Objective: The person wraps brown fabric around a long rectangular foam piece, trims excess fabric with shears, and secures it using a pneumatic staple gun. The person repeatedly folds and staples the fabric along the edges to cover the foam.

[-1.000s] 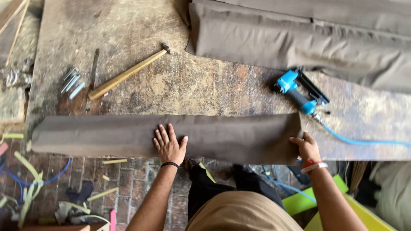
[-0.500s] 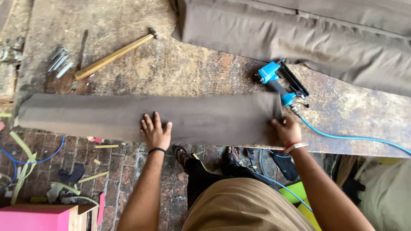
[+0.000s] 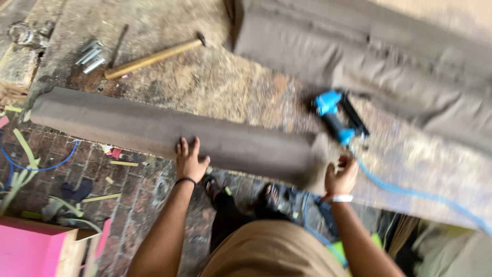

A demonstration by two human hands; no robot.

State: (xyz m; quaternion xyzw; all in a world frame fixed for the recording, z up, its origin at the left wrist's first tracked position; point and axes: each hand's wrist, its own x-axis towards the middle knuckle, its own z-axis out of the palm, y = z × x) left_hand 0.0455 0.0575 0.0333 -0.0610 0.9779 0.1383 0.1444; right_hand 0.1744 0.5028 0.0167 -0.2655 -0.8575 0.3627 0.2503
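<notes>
A long brown fabric-covered panel (image 3: 154,128) lies along the front edge of a worn wooden workbench (image 3: 215,77). My left hand (image 3: 188,160) lies flat on the panel's near edge, fingers spread. My right hand (image 3: 341,177) is at the panel's right end, fingers curled by the fabric corner; whether it grips the fabric is blurred. A blue pneumatic stapler (image 3: 335,119) with a blue hose (image 3: 410,192) lies on the bench just beyond my right hand.
A wooden-handled hammer (image 3: 154,57) and a bunch of metal staples (image 3: 91,54) lie at the back left. A large brown upholstered piece (image 3: 384,56) fills the back right. Below the bench are a brick floor, scraps, a pink box (image 3: 31,251) and my sandalled feet.
The view has swung and tilted, so the panel now slants down to the right. My left hand stays flat on the panel; my right hand has dropped slightly below its right end.
</notes>
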